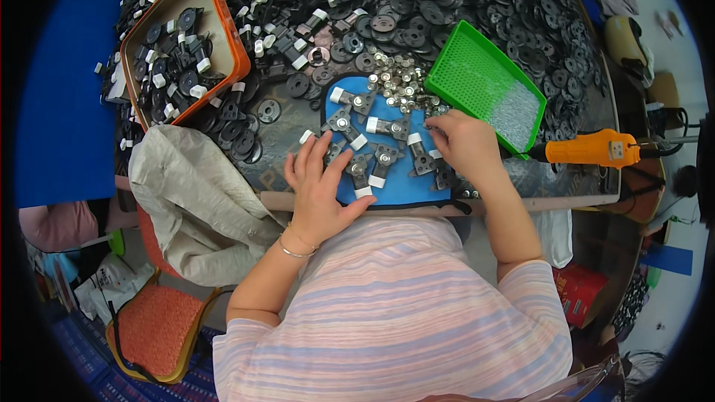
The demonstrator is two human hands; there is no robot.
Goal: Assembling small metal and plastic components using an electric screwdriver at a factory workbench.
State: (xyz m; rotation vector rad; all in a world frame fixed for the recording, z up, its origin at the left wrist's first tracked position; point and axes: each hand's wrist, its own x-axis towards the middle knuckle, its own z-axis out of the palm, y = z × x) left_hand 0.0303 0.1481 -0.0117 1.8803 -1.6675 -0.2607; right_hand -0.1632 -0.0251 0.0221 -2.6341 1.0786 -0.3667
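On a blue mat (402, 192) lie several black parts with white ends (385, 158), most with a round silver piece in the middle. My left hand (316, 186) rests at the mat's left edge with fingers spread, its fingertips touching one of the black parts. At the mat's right side is my right hand (468, 145), thumb and forefinger pinched together. Whatever sits between those fingertips is too small to make out. Just beyond the mat lies a heap of small silver metal pieces (402, 83).
A green perforated tray (477, 52) holding small silver pins stands at the right. Beside it is an orange power screwdriver (592, 149). An orange-rimmed box (237, 59) of black parts sits at left, near a grey cloth (197, 201). Black discs (432, 11) pile up behind.
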